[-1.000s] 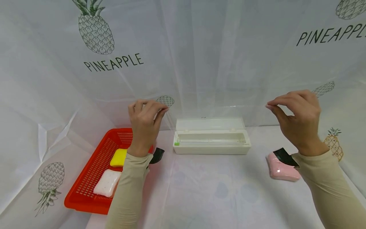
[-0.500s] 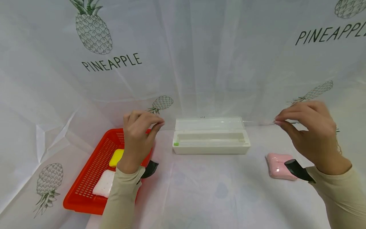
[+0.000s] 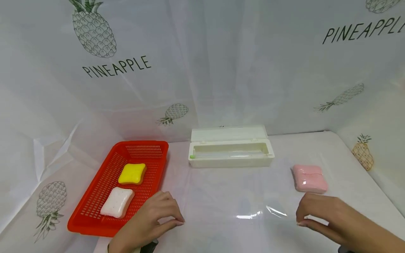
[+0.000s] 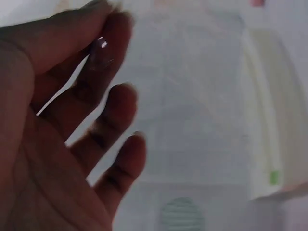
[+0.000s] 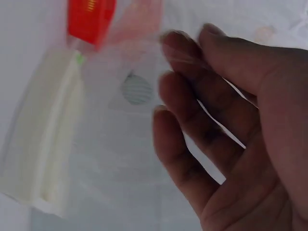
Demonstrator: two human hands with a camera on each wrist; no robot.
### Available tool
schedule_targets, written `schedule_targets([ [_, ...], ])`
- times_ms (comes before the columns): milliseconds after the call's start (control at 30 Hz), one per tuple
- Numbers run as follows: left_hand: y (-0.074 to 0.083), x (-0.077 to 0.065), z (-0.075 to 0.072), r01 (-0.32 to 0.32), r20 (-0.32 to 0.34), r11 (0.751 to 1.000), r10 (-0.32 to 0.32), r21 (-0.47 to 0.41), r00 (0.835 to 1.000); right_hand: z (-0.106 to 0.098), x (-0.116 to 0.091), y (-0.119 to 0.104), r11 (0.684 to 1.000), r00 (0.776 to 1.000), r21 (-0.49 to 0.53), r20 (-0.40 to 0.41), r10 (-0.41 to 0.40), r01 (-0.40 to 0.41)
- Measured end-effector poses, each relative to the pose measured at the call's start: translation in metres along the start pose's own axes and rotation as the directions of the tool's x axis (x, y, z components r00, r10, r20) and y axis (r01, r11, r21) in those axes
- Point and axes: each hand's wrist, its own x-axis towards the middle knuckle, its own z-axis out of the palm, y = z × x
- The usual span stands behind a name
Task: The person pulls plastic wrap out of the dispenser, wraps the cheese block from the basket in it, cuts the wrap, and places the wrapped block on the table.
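Note:
A clear sheet of cling film (image 3: 250, 215), seen mostly by its glints, stretches low over the near table between both hands. My left hand (image 3: 153, 220) pinches its left side between thumb and forefinger, beside the basket. On the right, my right hand (image 3: 330, 218) pinches the other side just in front of a glossy pink soap bar (image 3: 310, 178). Behind the sheet stands a long white cling film dispenser (image 3: 232, 161), its lid raised and a roll inside. In the left wrist view a shiny bit of film (image 4: 102, 50) shows by the forefinger.
A red perforated basket (image 3: 91, 182) at the left holds a yellow soap bar (image 3: 132, 174) and a white soap bar (image 3: 117, 202). A hanging white cloth (image 3: 227, 70) printed with pineapples rises behind the table (image 3: 294, 147).
Both hands have come down and back toward the person with the film, from above the dispenser to the near table. The dispenser, basket and soap bars stay in place.

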Motion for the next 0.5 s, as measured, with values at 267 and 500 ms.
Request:
schedule_targets([
  [267,-0.026,-0.024,0.061,0.356,0.404,0.934,-0.330,0.011,0.853,0.074,-0.062,0.013,0.990,0.985,0.065,0.125,0.116,-0.125],
  [500,-0.052,-0.045,0.116,0.323,0.432,0.937,-0.348,0.134,0.832,0.118,-0.101,0.023,0.971,0.958,0.097,0.212,0.195,-0.219],
])
